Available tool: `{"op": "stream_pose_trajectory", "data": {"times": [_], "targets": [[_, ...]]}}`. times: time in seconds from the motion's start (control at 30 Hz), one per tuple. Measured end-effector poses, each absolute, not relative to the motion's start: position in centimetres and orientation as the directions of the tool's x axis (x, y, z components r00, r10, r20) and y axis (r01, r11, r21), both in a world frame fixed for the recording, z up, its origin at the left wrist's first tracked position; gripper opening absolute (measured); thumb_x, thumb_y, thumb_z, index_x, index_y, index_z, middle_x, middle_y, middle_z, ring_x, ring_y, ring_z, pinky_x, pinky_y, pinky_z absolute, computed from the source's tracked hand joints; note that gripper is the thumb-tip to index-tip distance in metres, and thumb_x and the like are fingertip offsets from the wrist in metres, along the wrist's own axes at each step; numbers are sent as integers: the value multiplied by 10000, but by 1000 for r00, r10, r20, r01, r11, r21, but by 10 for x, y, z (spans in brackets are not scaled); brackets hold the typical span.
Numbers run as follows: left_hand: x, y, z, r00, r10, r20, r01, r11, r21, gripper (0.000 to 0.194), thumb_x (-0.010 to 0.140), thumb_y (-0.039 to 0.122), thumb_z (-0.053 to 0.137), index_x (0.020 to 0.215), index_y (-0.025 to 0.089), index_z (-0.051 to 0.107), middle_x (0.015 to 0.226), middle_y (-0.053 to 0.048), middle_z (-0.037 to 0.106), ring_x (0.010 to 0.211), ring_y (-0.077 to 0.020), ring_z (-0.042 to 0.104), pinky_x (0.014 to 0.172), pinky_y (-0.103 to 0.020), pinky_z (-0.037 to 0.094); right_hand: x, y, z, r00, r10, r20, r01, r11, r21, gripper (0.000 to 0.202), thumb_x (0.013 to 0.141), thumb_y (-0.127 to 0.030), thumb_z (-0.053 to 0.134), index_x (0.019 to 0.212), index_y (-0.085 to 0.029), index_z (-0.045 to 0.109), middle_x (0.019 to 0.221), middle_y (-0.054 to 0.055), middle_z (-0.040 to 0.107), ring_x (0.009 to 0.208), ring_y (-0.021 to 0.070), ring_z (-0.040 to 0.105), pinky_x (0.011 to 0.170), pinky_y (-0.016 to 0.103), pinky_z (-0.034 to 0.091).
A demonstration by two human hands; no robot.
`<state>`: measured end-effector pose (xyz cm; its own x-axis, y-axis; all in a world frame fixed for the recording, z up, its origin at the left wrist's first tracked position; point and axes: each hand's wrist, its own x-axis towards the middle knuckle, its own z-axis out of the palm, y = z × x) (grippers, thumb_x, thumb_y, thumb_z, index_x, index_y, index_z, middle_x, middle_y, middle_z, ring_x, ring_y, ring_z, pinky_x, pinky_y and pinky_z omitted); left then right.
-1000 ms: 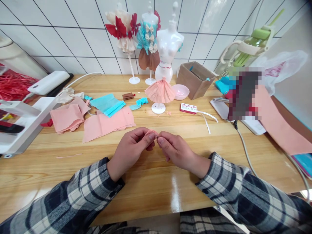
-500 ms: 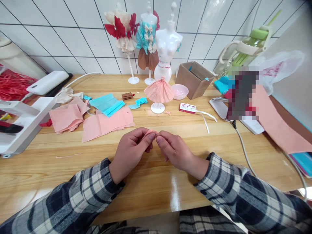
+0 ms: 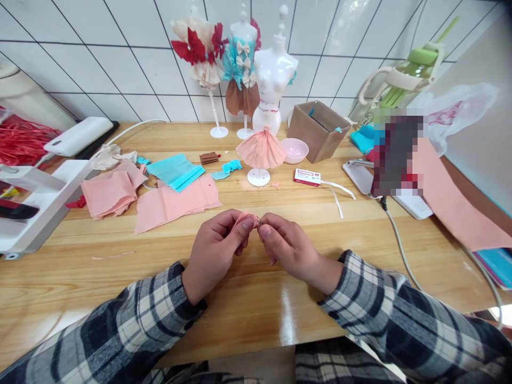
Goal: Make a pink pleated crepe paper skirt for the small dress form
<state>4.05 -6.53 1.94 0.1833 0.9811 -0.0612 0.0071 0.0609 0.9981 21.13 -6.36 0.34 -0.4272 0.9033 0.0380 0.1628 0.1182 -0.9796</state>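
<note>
A small pink crepe-paper piece [image 3: 248,217] is pinched between the thumb and forefinger of the left hand [image 3: 218,248] and of the right hand [image 3: 286,245]; the fingertips [image 3: 246,224] of both hands are closed narrowly on it and nearly meet above the wooden table [image 3: 240,298]. Only a little of the paper is seen past the fingers, so its shape cannot be told. Both wrists are covered by plaid sleeves [image 3: 132,330].

Just beyond the left fingers, a flat pink paper sheet [image 3: 176,202] is laid on the table, with a stack of folded pink paper [image 3: 110,192] further left and turquoise paper [image 3: 176,170] behind it. Straight beyond the fingers, a white mannequin with a pink pleated skirt [image 3: 262,149] is stood on its round base, and a small red-and-white packet [image 3: 308,177] with white ribbon [image 3: 338,194] is seen to its right. A pale pink bowl [image 3: 295,150] and an open cardboard box [image 3: 318,130] are placed further back on the right. Two dressed mannequins [image 3: 224,58] are set against the tiled wall. Far to the left of the fingers, a white machine [image 3: 44,208] is seen.
</note>
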Motion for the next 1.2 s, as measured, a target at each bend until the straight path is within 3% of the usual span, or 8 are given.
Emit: {"op": "stream_pose_trajectory", "data": {"times": [0.13, 0.23, 0.37, 0.5, 0.77, 1.0, 1.1, 1.2], "targets": [[32, -60, 14, 343, 925, -164, -86, 205, 975, 273, 870, 425, 619, 760, 177, 593, 511, 67, 452, 427, -60, 385, 414, -188, 298, 222, -55, 6, -481, 877, 26, 47, 55, -997, 411, 916, -589, 466, 855, -187, 518, 620, -53, 452, 482, 74, 414, 451, 203, 369], [31, -56, 12, 333, 921, -201, -52, 231, 972, 286, 857, 422, 637, 739, 170, 576, 515, 69, 458, 423, -51, 384, 408, -175, 287, 221, -52, 10, -440, 898, 24, -15, 19, -1000, 404, 877, -576, 547, 912, -174, 555, 690, -39, 499, 488, 56, 383, 444, 195, 344], [32, -53, 11, 363, 908, -208, -4, 225, 974, 317, 847, 429, 651, 706, 157, 568, 520, 68, 466, 436, -41, 383, 412, -156, 288, 216, -52, 15, -386, 921, -41, 45, -26, -999, 352, 819, -509, 648, 866, -170, 568, 600, -70, 447, 459, 49, 346, 424, 191, 300], [32, -53, 10, 400, 885, -236, -19, 266, 964, 309, 838, 427, 665, 719, 154, 585, 497, 69, 467, 427, -37, 375, 405, -142, 290, 215, -51, 18, -342, 939, -37, 116, 3, -993, 243, 796, -386, 682, 791, -167, 577, 595, -65, 465, 470, 53, 376, 439, 193, 325], [33, -54, 15, 566, 725, -393, -162, 565, 809, 332, 748, 431, 746, 703, 149, 576, 451, 76, 431, 365, -29, 302, 355, -143, 251, 221, -50, 12, -448, 890, 81, 76, 128, -989, 142, 833, -293, 637, 786, -160, 624, 654, -27, 559, 526, 71, 430, 499, 205, 367], [29, -53, 5, 344, 921, -183, -102, 230, 968, 257, 867, 392, 645, 759, 160, 623, 537, 51, 503, 473, -54, 432, 456, -155, 370, 222, -53, 10, -322, 934, 156, 307, 259, -916, 273, 931, -415, 516, 988, -170, 622, 656, -22, 548, 597, 104, 501, 572, 222, 383], [27, -53, 5, 241, 967, -85, -128, 119, 985, 219, 880, 380, 630, 797, 178, 638, 601, 45, 522, 522, -66, 457, 488, -168, 397, 222, -56, 10, -359, 926, 119, 301, 235, -924, 358, 996, -448, 367, 921, -179, 591, 606, -33, 514, 579, 100, 508, 580, 217, 381], [27, -54, 7, 237, 969, -73, -112, 102, 989, 223, 879, 391, 631, 803, 182, 638, 593, 48, 508, 508, -68, 436, 467, -172, 376, 220, -60, 11, -431, 898, 89, 328, 247, -912, 357, 999, -438, 374, 839, -182, 564, 573, -48, 486, 522, 81, 462, 554, 209, 353]]}}
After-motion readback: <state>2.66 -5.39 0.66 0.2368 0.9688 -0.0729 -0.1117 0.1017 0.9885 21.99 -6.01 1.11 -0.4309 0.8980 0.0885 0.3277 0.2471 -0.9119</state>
